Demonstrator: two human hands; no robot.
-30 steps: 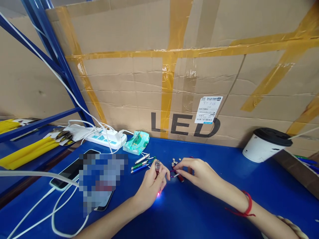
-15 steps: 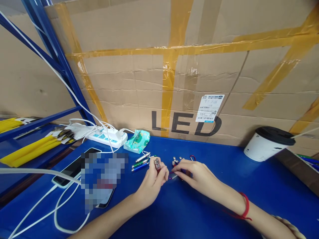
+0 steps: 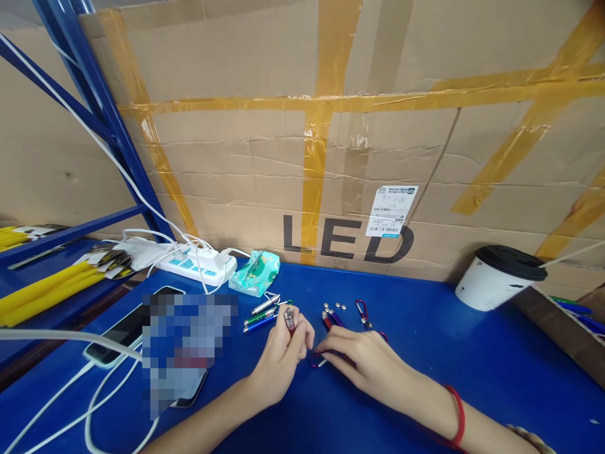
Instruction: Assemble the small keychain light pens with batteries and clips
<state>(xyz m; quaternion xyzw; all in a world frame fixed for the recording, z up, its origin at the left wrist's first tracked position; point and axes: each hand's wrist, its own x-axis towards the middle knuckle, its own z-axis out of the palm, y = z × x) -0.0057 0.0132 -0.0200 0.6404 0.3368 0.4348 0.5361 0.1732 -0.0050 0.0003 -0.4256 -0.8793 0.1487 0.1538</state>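
Observation:
In my left hand point(image 3: 286, 356), closed fingers hold a small red penlight point(image 3: 290, 320) upright, its silver end pointing up. My right hand point(image 3: 363, 356) is bent over the table with thumb and forefinger together on a purple carabiner point(image 3: 316, 362); what lies under the palm is hidden. Just beyond those fingers lie a red penlight tube point(image 3: 327, 322) and a purple tube point(image 3: 337, 318). Several small silver button cells point(image 3: 341, 306) sit behind them. A red carabiner point(image 3: 361, 309) rests to their right. Left of my left hand are silver point(image 3: 263, 306), green point(image 3: 259, 318) and blue penlights point(image 3: 258, 325).
A white power strip point(image 3: 193, 270) and a teal tissue pack point(image 3: 255, 273) stand along the back. Phone point(image 3: 118, 328) and white cables lie left. A lidded paper cup point(image 3: 494, 284) stands right, near an open box point(image 3: 562, 328). A large cardboard box point(image 3: 236, 157) walls the back.
My right hand has drawn back toward me from the tubes, and the purple carabiner has come with it. The tubes and button cells show more clearly. My left hand keeps its penlight.

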